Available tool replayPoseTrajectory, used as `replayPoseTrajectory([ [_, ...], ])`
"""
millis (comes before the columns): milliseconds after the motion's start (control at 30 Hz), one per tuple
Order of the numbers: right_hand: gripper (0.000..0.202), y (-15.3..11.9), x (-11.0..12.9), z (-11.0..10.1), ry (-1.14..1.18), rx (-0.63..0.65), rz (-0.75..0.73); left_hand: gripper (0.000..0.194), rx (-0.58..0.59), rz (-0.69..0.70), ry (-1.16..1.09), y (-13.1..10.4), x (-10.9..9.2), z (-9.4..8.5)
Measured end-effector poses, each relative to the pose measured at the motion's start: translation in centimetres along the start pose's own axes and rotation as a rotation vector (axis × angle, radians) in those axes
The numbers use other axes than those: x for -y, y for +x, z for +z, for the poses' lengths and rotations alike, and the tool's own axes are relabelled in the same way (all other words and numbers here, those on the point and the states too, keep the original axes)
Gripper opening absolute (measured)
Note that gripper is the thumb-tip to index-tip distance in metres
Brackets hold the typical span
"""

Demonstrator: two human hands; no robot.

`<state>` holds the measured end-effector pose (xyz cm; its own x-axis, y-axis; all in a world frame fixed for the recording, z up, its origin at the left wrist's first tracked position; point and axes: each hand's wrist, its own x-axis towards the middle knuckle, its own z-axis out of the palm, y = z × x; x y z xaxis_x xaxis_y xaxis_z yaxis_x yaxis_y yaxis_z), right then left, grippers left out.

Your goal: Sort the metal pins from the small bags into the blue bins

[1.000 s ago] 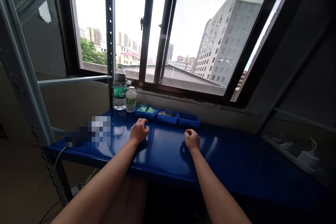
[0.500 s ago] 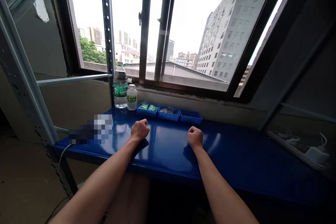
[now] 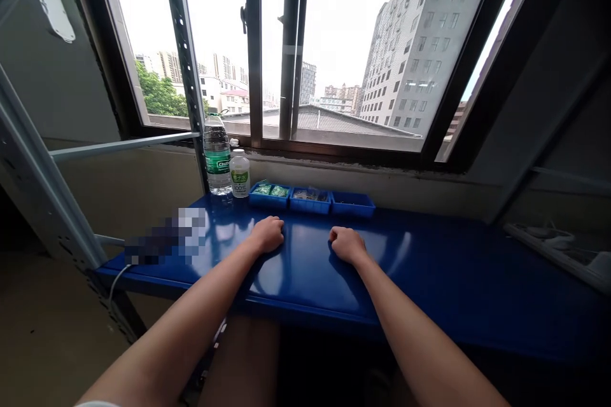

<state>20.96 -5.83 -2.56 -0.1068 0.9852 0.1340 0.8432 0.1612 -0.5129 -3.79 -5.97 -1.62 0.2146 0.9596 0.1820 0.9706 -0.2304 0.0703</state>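
Observation:
My left hand (image 3: 268,233) is a closed fist over the blue tabletop (image 3: 305,280), with nothing showing in it. To its right, my right hand (image 3: 347,244) is also curled into a fist, and no object sticks out of it. Behind the hands, three small blue bins stand in a row. The left bin (image 3: 268,202) contains green-and-white packets (image 3: 270,190). Small items in clear wrapping (image 3: 309,194) lie in the middle bin (image 3: 310,206). In the right bin (image 3: 353,209) a few tiny pieces can be seen, too small to name.
A large water bottle (image 3: 217,162) and a smaller white-capped bottle (image 3: 239,175) stand left of the bins. A blurred-out object (image 3: 167,238) with a cable lies at the left. Metal shelf posts (image 3: 181,32) rise there. At the far right is a power strip (image 3: 558,254). A window is behind.
Both fists have moved closer together, the left one rightward and the right one leftward. The view has shifted slightly. The bins and bottles stay in place on the table.

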Motion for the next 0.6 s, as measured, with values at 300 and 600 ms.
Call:
replayPoseTrajectory([
  [300,0.014,4.2,-0.1,-1.5,-0.008,0.279,-0.032,0.02,0.217,0.041,-0.03,4.2,1.1,-1.0],
  [600,0.03,4.1,-3.3,-1.5,0.158,-0.36,-0.065,0.028,0.08,0.052,-0.15,4.6,3.1,-0.2],
])
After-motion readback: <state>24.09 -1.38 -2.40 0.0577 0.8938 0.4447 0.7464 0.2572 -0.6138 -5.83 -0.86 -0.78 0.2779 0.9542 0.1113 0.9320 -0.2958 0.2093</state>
